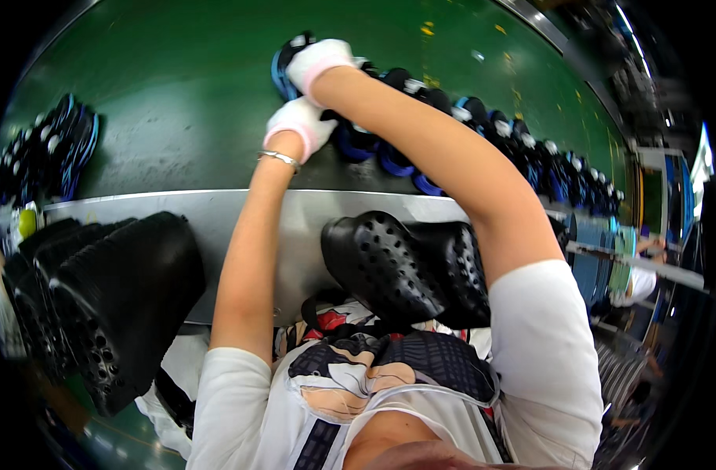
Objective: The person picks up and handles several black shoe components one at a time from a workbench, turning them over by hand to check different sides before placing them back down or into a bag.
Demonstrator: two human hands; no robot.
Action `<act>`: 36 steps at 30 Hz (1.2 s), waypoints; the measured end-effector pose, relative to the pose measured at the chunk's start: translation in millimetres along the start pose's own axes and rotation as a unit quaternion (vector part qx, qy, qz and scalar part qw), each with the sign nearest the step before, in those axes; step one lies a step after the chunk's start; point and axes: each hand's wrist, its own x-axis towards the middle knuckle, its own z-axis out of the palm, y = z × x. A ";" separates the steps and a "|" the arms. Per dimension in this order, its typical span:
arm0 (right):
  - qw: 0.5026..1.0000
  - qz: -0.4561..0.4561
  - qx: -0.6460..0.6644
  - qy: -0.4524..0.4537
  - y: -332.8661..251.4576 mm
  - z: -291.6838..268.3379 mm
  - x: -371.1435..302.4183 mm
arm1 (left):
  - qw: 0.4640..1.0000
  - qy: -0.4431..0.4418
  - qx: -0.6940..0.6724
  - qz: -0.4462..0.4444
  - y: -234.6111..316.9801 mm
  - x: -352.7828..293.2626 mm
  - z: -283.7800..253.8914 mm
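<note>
Both of my hands wear white gloves with pink cuffs and reach out over the green work surface. My right hand is closed on a black shoe with light-blue edging, and the glove covers much of it. Just below it is my left hand, its fingers pointing toward a black shoe with a blue sole at the near end of a row. Those fingers are partly hidden and slightly blurred, so whether they grip anything does not show.
A long row of black-and-blue shoes runs off to the right, and another cluster stands far left. Nearer me, black perforated clogs lie by the metal edge. Stacked black clogs fill the left side.
</note>
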 end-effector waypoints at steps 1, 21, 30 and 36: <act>1.000 -0.013 -0.006 -0.021 1.1 -0.6 0.6 | 1.000 -0.004 -0.020 -0.001 -1.4 1.3 2.1; 0.795 0.471 0.265 0.277 127.4 155.7 -456.3 | 0.983 0.126 0.084 0.106 -31.2 -27.4 -17.2; 0.813 0.420 0.278 0.291 93.0 221.8 -463.5 | 0.964 0.220 0.042 0.140 3.8 -64.2 -20.5; 0.836 0.374 0.260 0.306 100.6 225.1 -463.1 | 0.974 0.184 0.024 0.131 6.6 -63.8 -19.8</act>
